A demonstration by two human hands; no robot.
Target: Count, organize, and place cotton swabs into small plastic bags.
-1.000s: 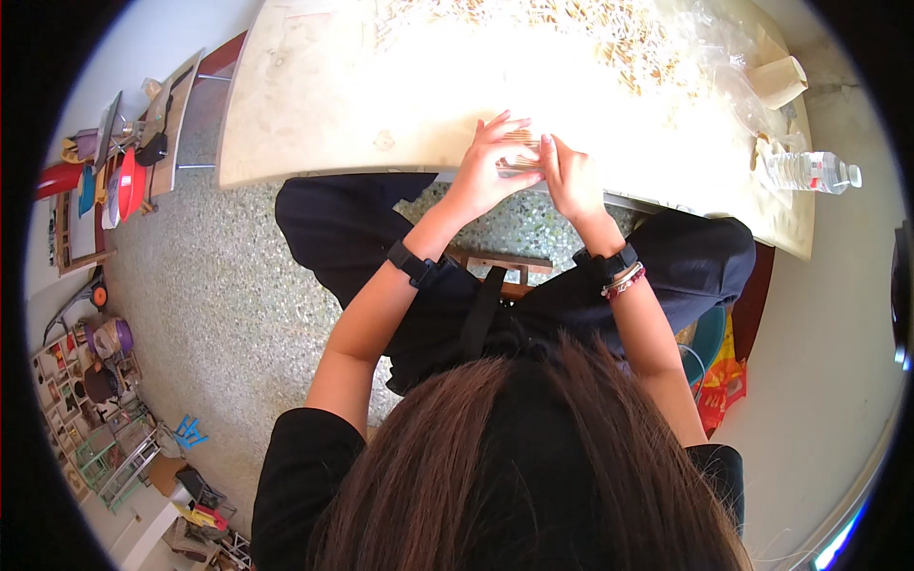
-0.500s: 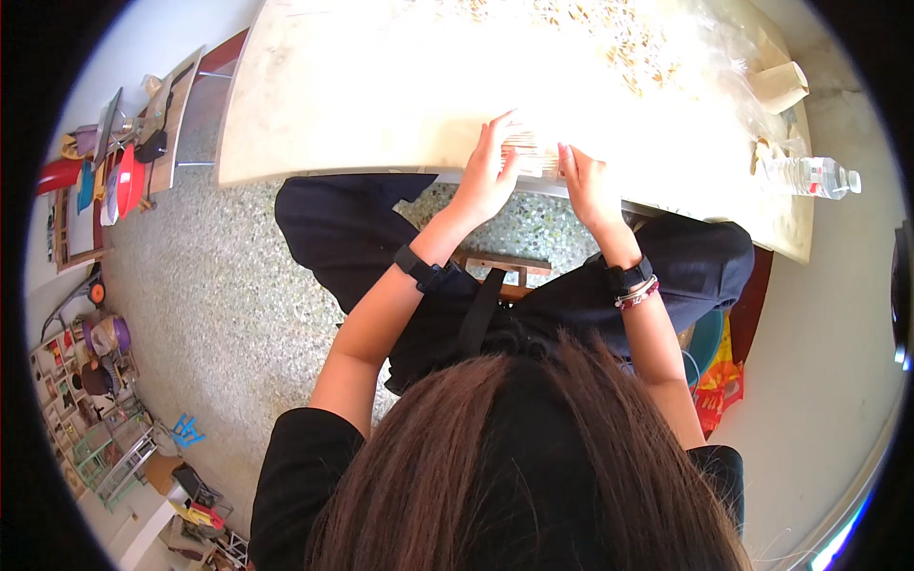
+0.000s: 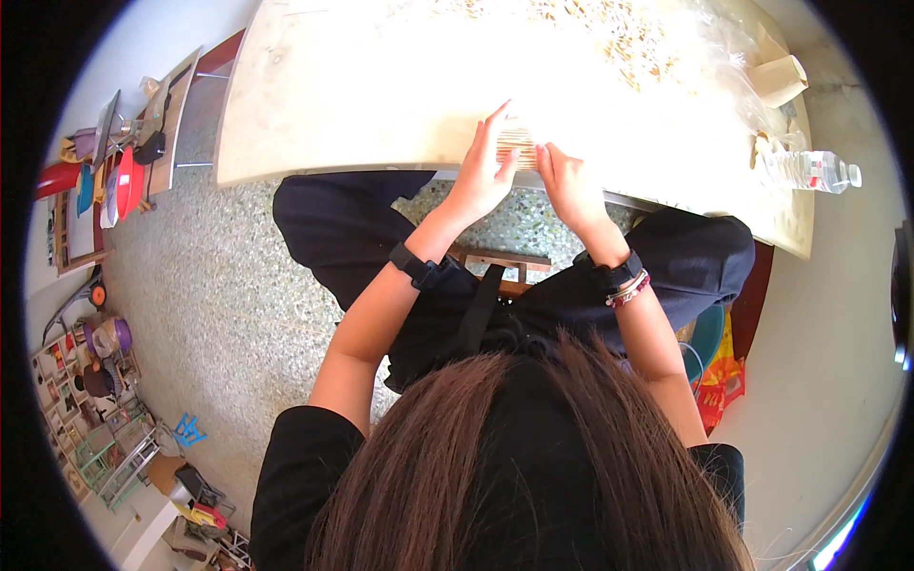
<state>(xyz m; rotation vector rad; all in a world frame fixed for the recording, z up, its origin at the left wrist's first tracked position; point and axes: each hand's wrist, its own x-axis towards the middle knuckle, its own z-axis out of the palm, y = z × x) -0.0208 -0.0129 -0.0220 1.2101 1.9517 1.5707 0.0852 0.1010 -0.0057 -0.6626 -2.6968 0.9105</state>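
The person sits bent over the pale surface point(image 3: 314, 114), both forearms reaching up from the lap to its near edge. The left hand point(image 3: 481, 176) is raised with the palm turned inward, its fingers point(image 3: 495, 122) stretched long and nearly straight, pressed flat against the left end of a small bundle of thin sticks point(image 3: 519, 146). The right hand point(image 3: 569, 181) faces it from the other side, fingers curled round the right end of the bundle, so the sticks are squeezed between the two hands, right at the surface's front edge. A dark band point(image 3: 419, 269) sits on the left wrist and a dark band with a red bracelet point(image 3: 624, 281) on the right. The bundle is mostly covered by the hands; only a short striped patch shows between them, and strong glare on the surface washes out its far end. Beyond it lies a scatter of small pale bits point(image 3: 609, 29), too bleached to make out singly. A clear plastic bottle point(image 3: 809, 171) lies on its side near the right edge, beside crumpled clear wrapping point(image 3: 733, 57) and a small cardboard box point(image 3: 779, 78). The person's dark hair point(image 3: 524, 457) fills the lower view and hides the torso.
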